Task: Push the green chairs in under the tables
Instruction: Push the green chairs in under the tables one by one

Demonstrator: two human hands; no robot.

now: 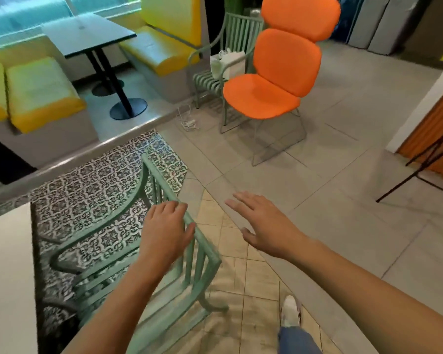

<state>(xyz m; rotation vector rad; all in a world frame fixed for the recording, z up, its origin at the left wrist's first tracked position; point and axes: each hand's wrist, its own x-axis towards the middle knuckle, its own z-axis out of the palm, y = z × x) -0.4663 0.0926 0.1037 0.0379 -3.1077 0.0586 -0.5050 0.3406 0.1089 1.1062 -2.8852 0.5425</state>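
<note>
Left hand grips the top rail of the green slatted chair, fingers curled over it. Right hand is open, fingers straight, hovering off to the rail's right, touching nothing. White desk lies left of the left hand; chair seat already partly under it. The rail runs away from the hands, so I'd push leftward.

Orange chair on grey tiles; yellow booth seats by window.

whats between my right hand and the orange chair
Only bare floor tiles, seen in the head view. The right hand hovers open, apart from the orange chair; nothing stands on that stretch.
</note>
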